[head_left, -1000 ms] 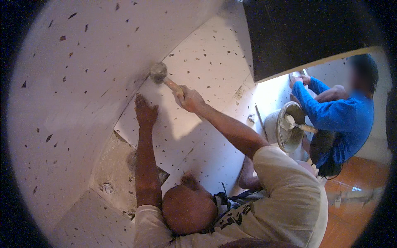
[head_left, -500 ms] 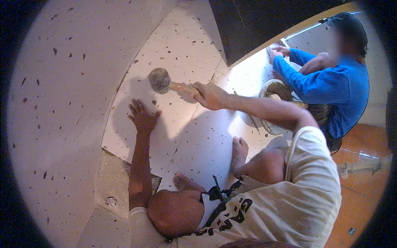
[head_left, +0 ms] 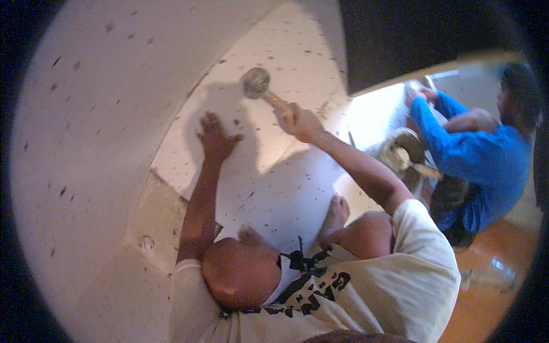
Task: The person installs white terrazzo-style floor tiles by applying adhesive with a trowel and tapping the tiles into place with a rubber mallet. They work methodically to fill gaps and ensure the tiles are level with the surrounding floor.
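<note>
My right hand point(head_left: 301, 123) is wrapped round the wooden handle of a mallet point(head_left: 255, 83) with a thick, round grey head. The mallet head is over the far part of a pale, dark-speckled floor tile point(head_left: 297, 63); whether it touches the tile I cannot tell. My left hand point(head_left: 218, 137) rests palm down on the tiled surface with its fingers spread, nearer to me than the mallet head and to its left. It holds nothing. Shadows of my hands and the mallet fall across the tiles.
At left rises a speckled wall point(head_left: 103, 126). A bare, rough patch of floor point(head_left: 157, 220) lies beside my left forearm. A dark panel point(head_left: 400, 40) juts in at the upper right. Beyond my right arm, a person in blue point(head_left: 486, 166) crouches by a bucket point(head_left: 394, 150).
My view has shifted, so the scene sits differently. My right hand still grips the mallet, now at a steeper slant. My left hand stays spread on the tiles.
</note>
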### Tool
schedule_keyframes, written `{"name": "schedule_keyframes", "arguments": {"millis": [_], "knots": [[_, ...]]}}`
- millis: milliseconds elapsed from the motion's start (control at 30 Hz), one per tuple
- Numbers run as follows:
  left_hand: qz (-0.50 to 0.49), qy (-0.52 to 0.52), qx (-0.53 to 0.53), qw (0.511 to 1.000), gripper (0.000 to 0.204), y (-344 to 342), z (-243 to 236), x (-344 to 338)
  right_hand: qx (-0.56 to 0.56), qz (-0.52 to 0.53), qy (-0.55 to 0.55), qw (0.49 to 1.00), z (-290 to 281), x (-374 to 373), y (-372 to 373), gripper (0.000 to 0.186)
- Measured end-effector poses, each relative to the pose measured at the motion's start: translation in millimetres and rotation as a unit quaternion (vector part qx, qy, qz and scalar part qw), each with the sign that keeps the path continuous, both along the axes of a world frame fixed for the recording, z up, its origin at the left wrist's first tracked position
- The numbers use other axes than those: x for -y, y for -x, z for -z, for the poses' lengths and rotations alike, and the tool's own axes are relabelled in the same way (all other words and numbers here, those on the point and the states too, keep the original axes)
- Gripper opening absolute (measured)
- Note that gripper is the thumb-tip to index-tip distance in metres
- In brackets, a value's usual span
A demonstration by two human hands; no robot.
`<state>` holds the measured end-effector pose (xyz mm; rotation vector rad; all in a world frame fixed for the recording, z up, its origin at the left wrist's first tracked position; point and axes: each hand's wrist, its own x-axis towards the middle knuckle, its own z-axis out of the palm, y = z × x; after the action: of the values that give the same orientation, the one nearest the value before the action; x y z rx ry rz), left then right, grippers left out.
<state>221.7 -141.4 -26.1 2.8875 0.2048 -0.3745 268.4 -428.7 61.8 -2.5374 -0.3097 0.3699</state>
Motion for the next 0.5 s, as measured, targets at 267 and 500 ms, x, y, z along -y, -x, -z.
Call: {"name": "schedule_keyframes", "arguments": {"millis": [267,500], "knots": [[-0.038,0.027,0.109,0.993,0.113,80.1,13.8,3.2,-0.032,-0.121,-0.023,0.992,-12.6,-49.4,5.0,0.047],[-0.051,0.047,0.112,0.991,0.107,114.1,7.1,10.7,-0.015,-0.267,-0.018,0.963,-3.6,-114.6,10.9,0.046]]}}
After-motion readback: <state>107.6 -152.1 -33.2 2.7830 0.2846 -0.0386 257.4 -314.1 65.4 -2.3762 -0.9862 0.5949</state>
